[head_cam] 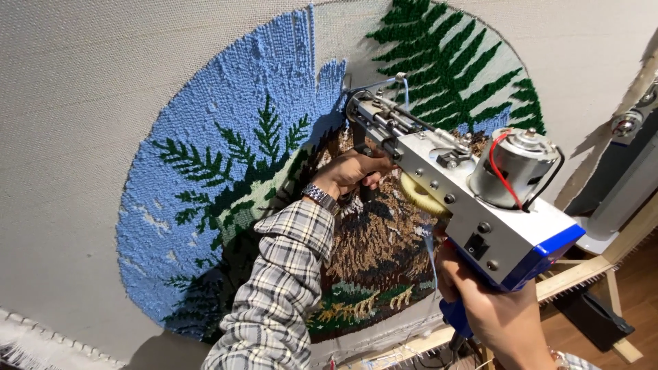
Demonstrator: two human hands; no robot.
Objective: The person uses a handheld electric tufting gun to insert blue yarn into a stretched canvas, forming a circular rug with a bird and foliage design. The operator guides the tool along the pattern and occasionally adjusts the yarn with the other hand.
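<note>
Left hand (pixel 351 173): your fingers are curled tight around the front handle of the tufting gun (pixel 458 193), under its nose; a metal wristwatch (pixel 320 196) and a plaid sleeve (pixel 277 288) trail back from them.
Right hand (pixel 495 310): your fingers are wrapped closed around the blue rear grip below the gun body.
Tufting gun: it spans between your two sets of fingers, silver body with a blue end cap, a round motor (pixel 513 168) with red and black wires on top, above your right fingers.
Needle end: beyond your left fingers, touching the stretched backing cloth (pixel 75 89).
Yarn (pixel 406 85): a light blue strand runs to the needle tip.
Tufted picture: a round design around your left fingers, blue pile (pixel 205 103) above and to their left, green fern fronds (pixel 445 62) above them, brown pile (pixel 373 240) below.
Wooden frame (pixel 582 270): beside your right fingers.
</note>
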